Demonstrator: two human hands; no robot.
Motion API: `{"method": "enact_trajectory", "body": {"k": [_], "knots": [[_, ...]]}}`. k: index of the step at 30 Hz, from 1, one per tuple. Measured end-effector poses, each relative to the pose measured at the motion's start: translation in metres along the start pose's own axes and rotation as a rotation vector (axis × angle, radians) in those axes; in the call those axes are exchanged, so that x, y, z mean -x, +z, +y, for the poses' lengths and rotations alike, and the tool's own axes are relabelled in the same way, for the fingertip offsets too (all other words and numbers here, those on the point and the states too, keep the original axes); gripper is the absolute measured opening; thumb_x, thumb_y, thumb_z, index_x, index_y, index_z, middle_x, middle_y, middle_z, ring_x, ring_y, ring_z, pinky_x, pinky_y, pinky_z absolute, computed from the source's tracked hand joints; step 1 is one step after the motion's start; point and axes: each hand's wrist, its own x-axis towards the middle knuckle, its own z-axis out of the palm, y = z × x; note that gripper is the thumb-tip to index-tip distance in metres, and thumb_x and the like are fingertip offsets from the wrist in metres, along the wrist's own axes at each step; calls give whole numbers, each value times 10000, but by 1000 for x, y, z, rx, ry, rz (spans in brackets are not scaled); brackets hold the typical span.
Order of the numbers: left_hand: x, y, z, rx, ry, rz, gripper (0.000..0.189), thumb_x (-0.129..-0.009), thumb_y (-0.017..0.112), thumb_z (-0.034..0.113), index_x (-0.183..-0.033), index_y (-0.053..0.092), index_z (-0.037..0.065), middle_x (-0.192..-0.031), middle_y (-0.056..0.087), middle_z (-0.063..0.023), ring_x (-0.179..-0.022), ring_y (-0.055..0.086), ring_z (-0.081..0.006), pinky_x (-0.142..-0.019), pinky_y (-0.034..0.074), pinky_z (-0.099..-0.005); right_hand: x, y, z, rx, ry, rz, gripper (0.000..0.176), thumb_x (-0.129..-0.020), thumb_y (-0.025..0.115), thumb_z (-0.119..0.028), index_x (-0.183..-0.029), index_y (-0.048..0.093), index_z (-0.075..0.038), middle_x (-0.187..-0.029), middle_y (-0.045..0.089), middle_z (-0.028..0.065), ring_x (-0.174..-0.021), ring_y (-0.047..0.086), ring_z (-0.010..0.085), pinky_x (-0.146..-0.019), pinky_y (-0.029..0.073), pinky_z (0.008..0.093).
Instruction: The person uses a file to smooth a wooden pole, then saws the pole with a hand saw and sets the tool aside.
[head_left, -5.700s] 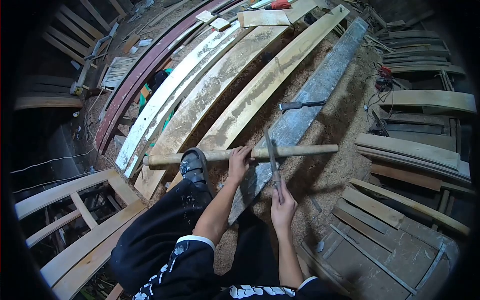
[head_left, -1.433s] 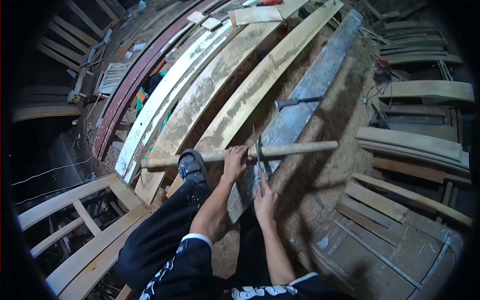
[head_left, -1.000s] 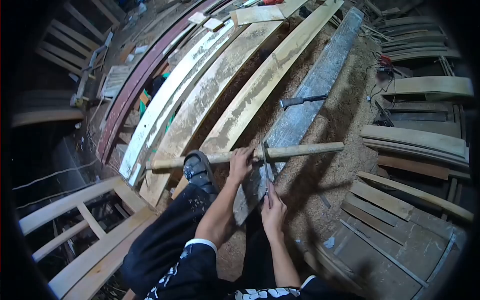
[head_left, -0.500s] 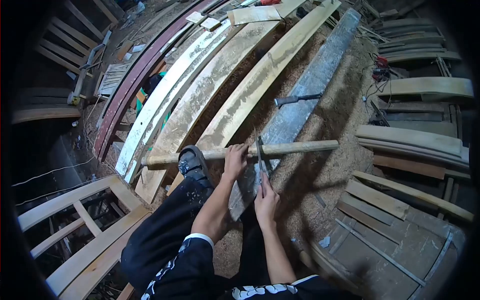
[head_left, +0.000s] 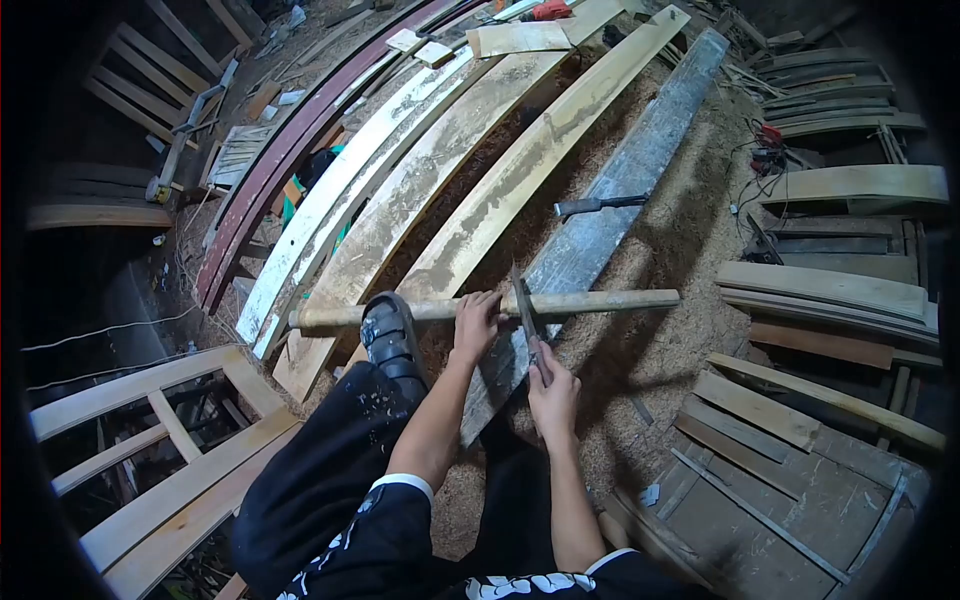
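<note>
A round wooden pole (head_left: 610, 300) lies crosswise over the boards in front of me. My left hand (head_left: 477, 325) is closed around it near its middle. In my right hand (head_left: 553, 395) is the handle of a thin-bladed handsaw (head_left: 526, 312). The blade rests across the pole just right of my left hand, slanting with its tip away from me. My sandalled foot (head_left: 390, 340) presses on the pole's left part. Under the pole runs a long grey plank (head_left: 580, 240), with a dark-handled tool (head_left: 600, 204) lying on it.
Curved pale boards (head_left: 545, 160) and a dark red one (head_left: 255, 200) stretch away ahead. Wooden frames (head_left: 185, 440) stand at lower left. Stacked planks (head_left: 825, 290) line the right side. Sawdust and shavings (head_left: 690, 215) cover the ground.
The saw's handle end and my right hand have swung slightly right, so the blade slants more across the pole. My left hand and foot keep their places on the pole. The view shifted slightly.
</note>
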Motion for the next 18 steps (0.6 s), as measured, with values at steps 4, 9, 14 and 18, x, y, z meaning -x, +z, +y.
{"method": "enact_trajectory", "body": {"k": [4,9,14,18], "knots": [[25,-4,12,-86,18,-34,629,-729,822,142,-1335,662,94,-1333,670,-117,-1248,559,-367,-1111,387,-474,-10,-2,-3,-33,-67,53,439,-969,640,-89,-1408,635,-84,-1171,715,261,-1092,687,436,-928,543,481],[22,-4,2,-95,80,-97,716,-715,811,151,-1403,622,88,-1366,645,-128,-1283,547,-340,-1123,369,-467,7,17,17,-34,0,88,444,-987,608,-64,-1431,607,-59,-1258,694,249,-1157,666,436,-963,535,471],[18,-9,0,-28,125,-53,569,-848,774,263,-1365,645,63,-1316,680,-138,-1229,601,-333,-1081,413,-459,17,40,46,-85,-105,65,460,-1006,557,0,-1466,550,-11,-1408,633,216,-1286,614,403,-1023,520,447],[13,-10,-2,-27,124,-87,545,-856,771,277,-1345,658,67,-1284,695,-133,-1206,615,-333,-1064,428,-459,20,52,43,-30,-178,71,475,-1012,552,-4,-1486,535,-33,-1424,621,210,-1286,612,409,-1009,532,452]]}}
